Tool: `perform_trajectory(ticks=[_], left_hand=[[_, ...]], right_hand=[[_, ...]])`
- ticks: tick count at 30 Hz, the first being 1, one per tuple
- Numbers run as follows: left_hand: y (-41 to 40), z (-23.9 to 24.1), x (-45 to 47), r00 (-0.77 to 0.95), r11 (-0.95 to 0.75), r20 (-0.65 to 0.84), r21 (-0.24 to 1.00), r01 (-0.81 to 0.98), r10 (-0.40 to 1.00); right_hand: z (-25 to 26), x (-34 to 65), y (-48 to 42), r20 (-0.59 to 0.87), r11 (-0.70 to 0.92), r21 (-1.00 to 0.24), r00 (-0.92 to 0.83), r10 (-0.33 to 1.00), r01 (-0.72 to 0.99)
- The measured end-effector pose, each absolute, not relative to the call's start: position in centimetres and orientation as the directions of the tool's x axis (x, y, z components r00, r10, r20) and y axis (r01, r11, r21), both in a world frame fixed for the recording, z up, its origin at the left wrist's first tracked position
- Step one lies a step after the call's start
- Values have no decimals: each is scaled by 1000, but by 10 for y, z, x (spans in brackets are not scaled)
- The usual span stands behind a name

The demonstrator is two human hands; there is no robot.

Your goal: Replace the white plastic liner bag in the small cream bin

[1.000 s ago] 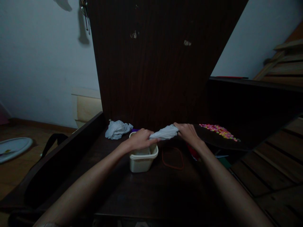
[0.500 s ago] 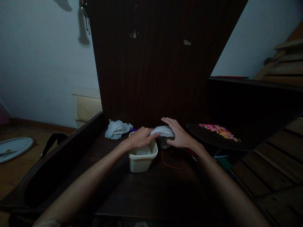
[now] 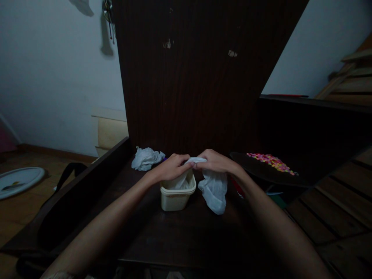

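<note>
A thin white plastic bag is stretched between both hands above a cream plastic tub. My left hand pinches one end of it over the tub's rim, and some of the bag reaches down inside the tub. Close beside it, my right hand grips the bunched part, thumb near the left thumb. From under the right hand, the loose bag hangs down to the right of the tub. Behind and left of the tub lies another crumpled white bag.
A dark wooden panel rises behind the dark tabletop, which has a raised left edge. Pink and yellow pieces lie on a dark shelf at right. A white oval dish is low at left.
My right hand has closed on the bag and come nearer the left hand. More of the bag now hangs loose right of the tub. The view has shifted slightly.
</note>
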State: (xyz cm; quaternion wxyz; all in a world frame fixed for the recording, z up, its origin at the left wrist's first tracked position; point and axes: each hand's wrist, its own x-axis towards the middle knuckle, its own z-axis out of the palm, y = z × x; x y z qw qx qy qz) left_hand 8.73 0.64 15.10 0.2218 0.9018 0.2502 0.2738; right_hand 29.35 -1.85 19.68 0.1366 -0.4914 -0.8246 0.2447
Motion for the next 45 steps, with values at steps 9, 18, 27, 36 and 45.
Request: perform_trajectory(ticks=[9, 18, 27, 36, 45], left_hand=[[-5, 150, 86, 435, -798, 670, 475, 372, 602], [-65, 161, 94, 458, -660, 476, 516, 547, 751], [-69, 146, 112, 354, -586, 468, 624, 517, 810], [-67, 137, 134, 309, -385, 345, 920, 77, 886], [-86, 128, 137, 545, 125, 126, 908, -400, 829]], right_hand=[[196, 285, -26, -171, 70, -876, -444, 880, 477], [182, 274, -29, -263, -245, -965, -351, 899, 94], [175, 264, -37, -249, -287, -949, -252, 935, -130], [177, 262, -39, -181, -213, -973, -283, 942, -85], [182, 276, -35, -178, -207, -976, -294, 939, -70]])
